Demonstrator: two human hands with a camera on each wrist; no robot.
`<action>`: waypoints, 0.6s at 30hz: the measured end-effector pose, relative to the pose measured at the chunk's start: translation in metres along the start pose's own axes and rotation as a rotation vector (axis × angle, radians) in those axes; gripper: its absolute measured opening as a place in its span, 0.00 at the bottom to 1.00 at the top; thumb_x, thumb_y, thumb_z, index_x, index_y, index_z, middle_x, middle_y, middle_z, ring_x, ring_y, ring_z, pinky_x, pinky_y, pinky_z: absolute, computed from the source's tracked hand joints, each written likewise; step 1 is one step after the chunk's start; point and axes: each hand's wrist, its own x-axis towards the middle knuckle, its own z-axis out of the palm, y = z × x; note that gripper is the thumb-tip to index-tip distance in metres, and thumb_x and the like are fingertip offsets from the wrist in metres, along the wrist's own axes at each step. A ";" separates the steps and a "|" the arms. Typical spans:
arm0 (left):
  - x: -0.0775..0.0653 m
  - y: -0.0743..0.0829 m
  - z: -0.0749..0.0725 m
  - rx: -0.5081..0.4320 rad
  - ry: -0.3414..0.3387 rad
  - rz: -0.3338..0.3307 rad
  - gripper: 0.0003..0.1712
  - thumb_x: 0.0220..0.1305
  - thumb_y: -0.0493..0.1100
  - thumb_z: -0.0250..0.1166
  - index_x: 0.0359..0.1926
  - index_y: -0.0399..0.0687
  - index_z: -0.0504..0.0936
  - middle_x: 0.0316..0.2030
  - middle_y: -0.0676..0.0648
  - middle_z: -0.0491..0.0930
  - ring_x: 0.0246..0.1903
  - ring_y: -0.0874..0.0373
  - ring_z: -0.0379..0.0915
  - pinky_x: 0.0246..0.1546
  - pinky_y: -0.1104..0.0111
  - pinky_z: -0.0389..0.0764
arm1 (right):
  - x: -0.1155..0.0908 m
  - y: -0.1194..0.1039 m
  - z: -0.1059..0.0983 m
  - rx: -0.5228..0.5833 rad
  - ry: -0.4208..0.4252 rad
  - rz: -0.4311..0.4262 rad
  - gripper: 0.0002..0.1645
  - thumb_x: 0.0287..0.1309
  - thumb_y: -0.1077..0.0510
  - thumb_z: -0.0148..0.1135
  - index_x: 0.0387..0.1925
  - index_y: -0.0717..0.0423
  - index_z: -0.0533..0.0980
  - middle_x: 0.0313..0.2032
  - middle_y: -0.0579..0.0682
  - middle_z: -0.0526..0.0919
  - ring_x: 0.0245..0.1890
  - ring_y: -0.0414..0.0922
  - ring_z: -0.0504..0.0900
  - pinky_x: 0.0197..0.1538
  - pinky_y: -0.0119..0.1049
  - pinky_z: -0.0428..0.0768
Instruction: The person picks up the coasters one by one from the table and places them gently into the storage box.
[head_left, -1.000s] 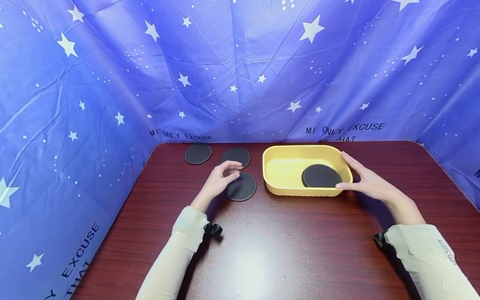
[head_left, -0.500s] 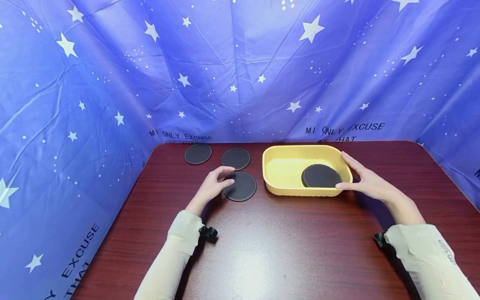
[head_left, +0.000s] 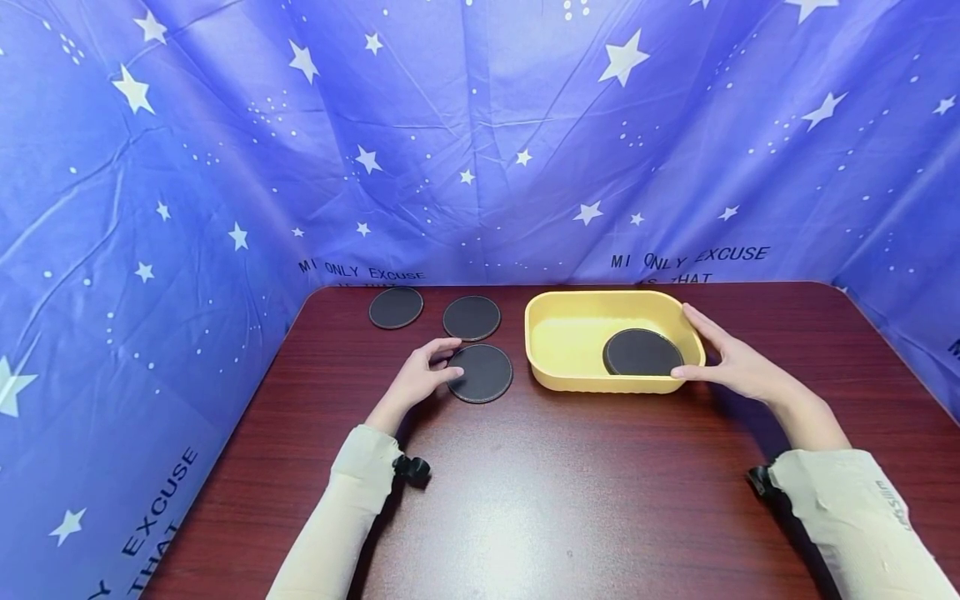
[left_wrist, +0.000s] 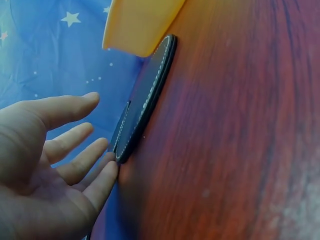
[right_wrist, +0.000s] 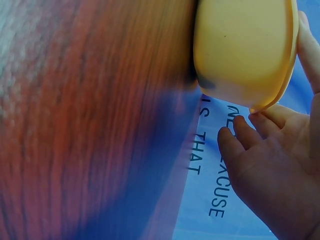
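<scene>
My left hand (head_left: 417, 379) is beside the left edge of the nearest black round coaster (head_left: 483, 375), its thumb overlapping that edge in the head view. In the left wrist view, its fingers (left_wrist: 102, 185) are loosely spread, with the little finger's tip right at the stitched rim and nothing held. My right hand (head_left: 738, 364) grips the right end of a yellow tub (head_left: 573, 382), thumb at the front rim and forefinger at the back corner. Its other fingers (right_wrist: 232, 145) hang beneath the rim in the right wrist view. Inside the tub lies another black coaster (head_left: 643, 352).
Two more black coasters lie behind my left hand, a middle one (head_left: 472, 317) and a far-left one (head_left: 396, 307). The dark red wooden table (head_left: 600, 492) ends at a blue star-printed curtain (head_left: 480, 150) at the back and left.
My left hand has drawn back down and to the left, from over the nearest coaster to its left edge. The coasters, the tub and my right hand have stayed put.
</scene>
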 end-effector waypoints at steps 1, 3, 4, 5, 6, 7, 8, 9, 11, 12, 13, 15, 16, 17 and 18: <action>0.000 -0.001 0.000 0.000 -0.006 -0.009 0.30 0.61 0.31 0.66 0.65 0.33 0.71 0.65 0.33 0.73 0.67 0.39 0.67 0.70 0.52 0.69 | 0.000 0.000 0.000 0.001 0.000 -0.001 0.62 0.57 0.56 0.71 0.79 0.55 0.39 0.79 0.62 0.42 0.79 0.46 0.37 0.64 0.09 0.42; 0.000 -0.003 0.000 -0.010 -0.022 -0.026 0.32 0.60 0.30 0.67 0.66 0.32 0.70 0.65 0.32 0.72 0.67 0.39 0.67 0.71 0.53 0.68 | 0.000 0.000 0.000 0.003 0.001 -0.004 0.62 0.57 0.56 0.71 0.79 0.55 0.39 0.79 0.62 0.42 0.79 0.46 0.37 0.64 0.09 0.42; 0.000 -0.004 -0.001 -0.014 -0.034 -0.027 0.33 0.60 0.30 0.67 0.66 0.32 0.70 0.65 0.32 0.72 0.68 0.39 0.66 0.72 0.53 0.67 | 0.000 0.000 0.001 0.003 0.002 -0.004 0.62 0.57 0.56 0.71 0.79 0.55 0.40 0.79 0.62 0.42 0.79 0.46 0.37 0.65 0.09 0.42; -0.001 -0.004 -0.001 -0.022 -0.046 -0.029 0.34 0.60 0.30 0.68 0.67 0.31 0.69 0.66 0.31 0.71 0.68 0.39 0.66 0.73 0.53 0.66 | 0.000 0.000 0.001 0.003 0.002 -0.006 0.62 0.57 0.56 0.71 0.79 0.55 0.40 0.79 0.62 0.42 0.79 0.46 0.37 0.65 0.10 0.42; -0.001 -0.005 -0.002 -0.032 -0.059 -0.028 0.35 0.59 0.30 0.68 0.67 0.31 0.68 0.66 0.30 0.70 0.69 0.38 0.65 0.73 0.53 0.65 | 0.000 0.000 0.001 0.003 0.004 -0.009 0.62 0.57 0.56 0.71 0.79 0.55 0.40 0.79 0.63 0.42 0.79 0.45 0.37 0.65 0.10 0.41; -0.001 -0.005 -0.003 -0.038 -0.074 -0.026 0.36 0.59 0.30 0.68 0.68 0.30 0.66 0.67 0.30 0.69 0.69 0.38 0.63 0.74 0.52 0.63 | 0.000 0.000 0.001 0.002 0.004 -0.011 0.62 0.57 0.56 0.71 0.79 0.55 0.40 0.79 0.63 0.42 0.79 0.45 0.37 0.65 0.10 0.41; -0.002 -0.006 -0.003 -0.046 -0.090 -0.026 0.37 0.59 0.30 0.68 0.69 0.30 0.65 0.67 0.29 0.68 0.70 0.38 0.62 0.75 0.52 0.62 | 0.000 0.000 0.001 0.001 0.004 -0.011 0.61 0.57 0.56 0.71 0.79 0.55 0.40 0.79 0.63 0.42 0.79 0.45 0.36 0.66 0.10 0.41; -0.002 -0.006 -0.004 -0.049 -0.105 -0.022 0.39 0.59 0.30 0.68 0.69 0.29 0.64 0.68 0.29 0.67 0.71 0.37 0.61 0.75 0.52 0.61 | 0.000 0.000 0.001 0.001 0.004 -0.012 0.61 0.57 0.56 0.71 0.79 0.56 0.40 0.79 0.63 0.42 0.79 0.45 0.36 0.66 0.11 0.41; -0.003 -0.005 -0.005 -0.053 -0.126 -0.034 0.41 0.58 0.30 0.69 0.71 0.29 0.61 0.70 0.29 0.64 0.72 0.37 0.58 0.76 0.52 0.58 | -0.001 0.000 0.001 0.000 0.004 -0.014 0.61 0.58 0.56 0.70 0.79 0.56 0.40 0.79 0.63 0.42 0.79 0.45 0.37 0.65 0.09 0.41; -0.004 -0.004 -0.005 -0.045 -0.136 -0.036 0.42 0.58 0.31 0.69 0.71 0.29 0.60 0.70 0.29 0.63 0.72 0.37 0.57 0.76 0.51 0.58 | -0.001 0.000 0.001 0.000 0.004 -0.014 0.61 0.58 0.56 0.70 0.79 0.56 0.40 0.79 0.63 0.42 0.79 0.45 0.37 0.64 0.09 0.42; -0.004 -0.003 -0.005 -0.029 -0.143 -0.040 0.44 0.58 0.31 0.69 0.72 0.30 0.59 0.71 0.29 0.62 0.73 0.37 0.56 0.76 0.51 0.57 | -0.001 -0.001 0.001 -0.001 0.003 -0.013 0.61 0.58 0.56 0.70 0.79 0.56 0.39 0.79 0.63 0.42 0.79 0.46 0.37 0.63 0.08 0.42; -0.005 -0.002 -0.004 0.003 -0.152 -0.052 0.46 0.57 0.33 0.70 0.73 0.31 0.58 0.71 0.30 0.61 0.73 0.37 0.55 0.77 0.51 0.57 | -0.001 0.000 0.001 -0.003 0.005 -0.016 0.62 0.57 0.56 0.70 0.79 0.55 0.39 0.79 0.63 0.42 0.79 0.45 0.37 0.61 0.07 0.42; -0.005 -0.001 -0.003 0.024 -0.157 -0.057 0.47 0.56 0.33 0.71 0.73 0.32 0.57 0.72 0.30 0.60 0.73 0.36 0.55 0.77 0.51 0.57 | -0.001 0.000 0.001 -0.002 0.006 -0.016 0.62 0.57 0.56 0.71 0.79 0.55 0.39 0.79 0.64 0.43 0.79 0.45 0.37 0.61 0.06 0.42; -0.006 -0.001 -0.003 0.052 -0.161 -0.058 0.48 0.56 0.34 0.72 0.74 0.32 0.56 0.72 0.30 0.59 0.73 0.36 0.55 0.76 0.50 0.58 | 0.000 0.000 0.002 -0.001 0.006 -0.016 0.62 0.57 0.56 0.71 0.79 0.55 0.39 0.79 0.63 0.43 0.79 0.45 0.37 0.61 0.06 0.42; -0.006 -0.001 -0.002 0.078 -0.162 -0.058 0.49 0.56 0.35 0.72 0.74 0.33 0.56 0.71 0.30 0.59 0.73 0.36 0.55 0.76 0.50 0.59 | 0.000 0.000 0.002 0.000 0.006 -0.014 0.62 0.57 0.56 0.71 0.79 0.54 0.39 0.79 0.63 0.43 0.79 0.45 0.37 0.61 0.06 0.42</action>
